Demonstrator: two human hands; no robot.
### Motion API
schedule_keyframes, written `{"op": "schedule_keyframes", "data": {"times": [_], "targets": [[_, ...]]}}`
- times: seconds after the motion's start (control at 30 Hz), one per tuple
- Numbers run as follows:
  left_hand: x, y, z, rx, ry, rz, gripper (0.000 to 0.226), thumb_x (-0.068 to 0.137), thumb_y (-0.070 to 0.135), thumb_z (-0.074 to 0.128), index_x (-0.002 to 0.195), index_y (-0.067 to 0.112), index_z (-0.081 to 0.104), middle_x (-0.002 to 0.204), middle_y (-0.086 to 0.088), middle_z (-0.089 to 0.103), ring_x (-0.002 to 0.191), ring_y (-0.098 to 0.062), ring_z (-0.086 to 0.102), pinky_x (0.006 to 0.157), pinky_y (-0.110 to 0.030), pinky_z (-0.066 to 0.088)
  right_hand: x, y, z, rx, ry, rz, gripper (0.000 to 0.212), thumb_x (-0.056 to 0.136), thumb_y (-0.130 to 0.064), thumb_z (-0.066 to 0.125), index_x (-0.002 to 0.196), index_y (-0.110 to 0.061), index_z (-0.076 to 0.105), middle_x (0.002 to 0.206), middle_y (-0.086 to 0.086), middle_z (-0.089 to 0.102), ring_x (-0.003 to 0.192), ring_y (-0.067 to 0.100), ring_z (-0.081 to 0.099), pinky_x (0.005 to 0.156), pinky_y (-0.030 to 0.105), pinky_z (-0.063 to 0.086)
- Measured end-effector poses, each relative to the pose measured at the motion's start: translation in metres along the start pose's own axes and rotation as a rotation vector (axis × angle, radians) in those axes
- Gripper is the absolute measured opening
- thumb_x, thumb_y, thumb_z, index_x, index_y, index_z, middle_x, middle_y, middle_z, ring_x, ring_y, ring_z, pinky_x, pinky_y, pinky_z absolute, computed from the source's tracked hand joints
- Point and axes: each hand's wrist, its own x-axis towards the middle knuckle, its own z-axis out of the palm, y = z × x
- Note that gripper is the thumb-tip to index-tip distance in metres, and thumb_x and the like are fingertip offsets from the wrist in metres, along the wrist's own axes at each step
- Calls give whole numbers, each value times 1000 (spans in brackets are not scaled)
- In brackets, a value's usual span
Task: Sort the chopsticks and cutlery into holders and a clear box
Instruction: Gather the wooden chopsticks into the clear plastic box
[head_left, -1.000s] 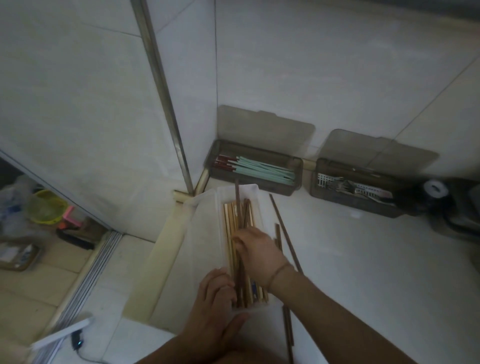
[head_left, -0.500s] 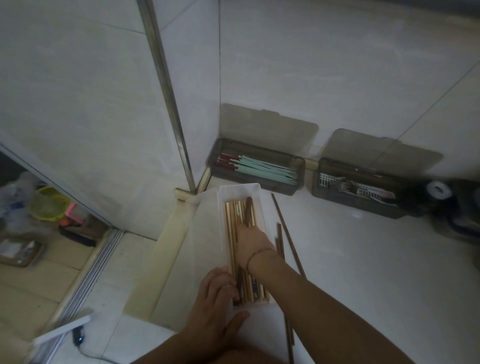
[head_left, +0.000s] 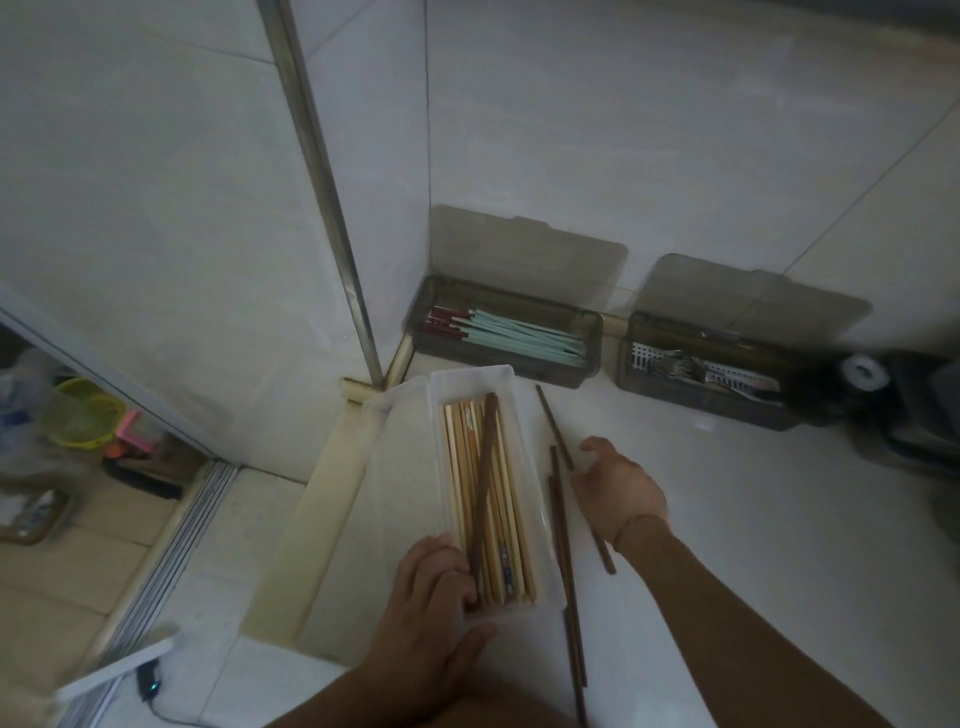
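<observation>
Chopsticks fill the clear box near the counter's left edge, pale wooden chopsticks packed lengthwise and one dark chopstick lying slantwise on top. Nearest us, the left hand grips the box's near end, fingers curled over the rim onto the sticks, thumb spread along the outside. Just right of the box, loose dark chopsticks lie on the white counter, running from the near edge toward the wall. The right hand hovers over them, fingers loosely curled downward; whether it actually pinches a stick, I cannot tell. Farther back, against the tiled wall, two smoky holders stand with lids raised: the left holder carries pale green chopsticks with red ends, the right holder carries metal cutlery. Well off to the far left, below the counter, a yellow-green basket sits on the floor.
</observation>
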Motion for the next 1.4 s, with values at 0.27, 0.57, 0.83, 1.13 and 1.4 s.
{"op": "schedule_keyframes", "data": {"times": [0.27, 0.57, 0.83, 1.13, 1.4], "targets": [[1, 0, -3, 15, -14, 2, 29, 97, 48, 47, 99, 19, 46, 113, -1, 46, 124, -20, 40, 117, -34, 26, 3, 3, 8, -389, -116, -295, 36, 96, -19, 38, 132, -18, 33, 110, 7, 63, 90, 28, 64, 66, 32, 43], [0, -4, -2, -3, -20, -11, 40, 97, 52, 47, 105, 13, 47, 118, -3, 45, 133, -16, 33, 119, -30, 22, -46, 1, -29, -21, 451, -659, 25, 81, -23, 43, 68, -15, 64, 56, -5, 54, 40, 9, 42, 45, 14, 30], [8, 2, -2, 8, 80, 68, 40, 100, 47, 46, 99, 7, 47, 108, -6, 45, 114, -26, 44, 115, -35, 28, -44, -86, -20, 97, 172, -702, 22, 86, -24, 42, 85, -15, 62, 78, 3, 64, 63, 22, 61, 57, 30, 52], [-6, -11, 8, -44, 43, 12, 37, 97, 48, 55, 101, 11, 49, 115, -5, 48, 133, -17, 36, 120, -33, 23, -28, -112, 26, -161, -244, -475, 20, 93, -9, 43, 103, -5, 60, 101, 16, 65, 89, 31, 64, 76, 35, 52], [2, -6, 5, -39, 85, 64, 35, 98, 45, 52, 102, 11, 46, 114, -6, 48, 127, -21, 39, 117, -37, 28, -33, -105, 34, -161, -277, -448, 22, 93, -11, 45, 113, -8, 53, 105, 15, 63, 91, 29, 64, 75, 35, 51]]}}
